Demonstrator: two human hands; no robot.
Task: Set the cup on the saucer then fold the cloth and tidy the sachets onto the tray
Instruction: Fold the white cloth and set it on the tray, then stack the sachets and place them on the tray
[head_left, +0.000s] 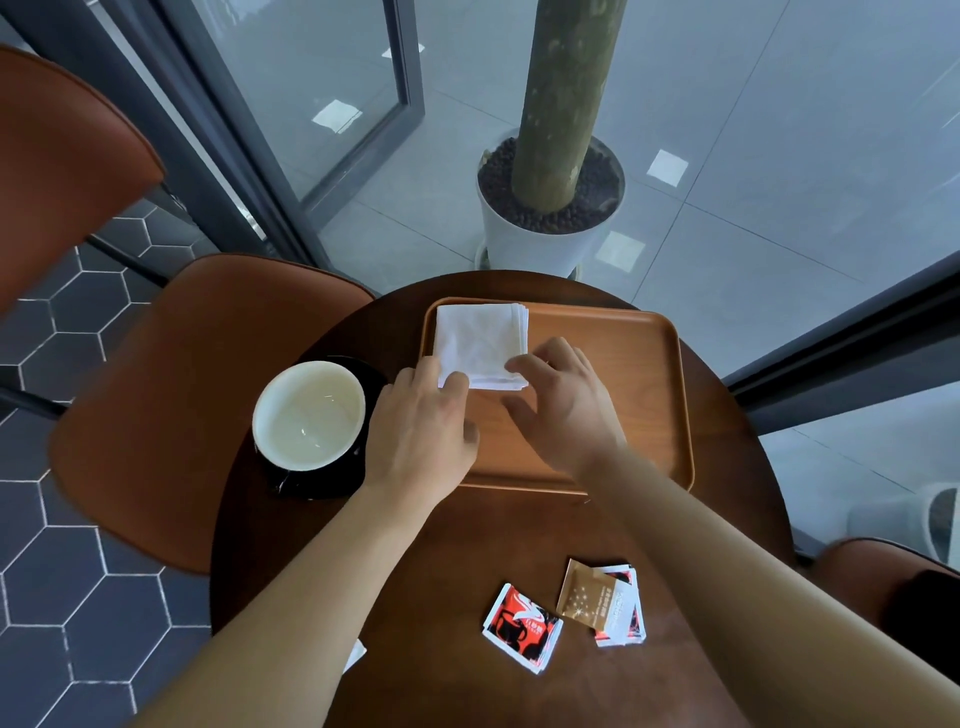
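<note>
Cloth (480, 343) on tray (623, 364), long axis seemingly fore-aft.

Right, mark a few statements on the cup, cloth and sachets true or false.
1. The white ceramic cup stands on the black saucer. True.
2. The left hand and right hand both touch the folded white cloth. True.
3. The cloth lies on the dark round wooden table. False: it lies on the orange-brown wooden tray.
4. The red and gold paper sachets sit on the tray. False: they lie on the table.
</note>
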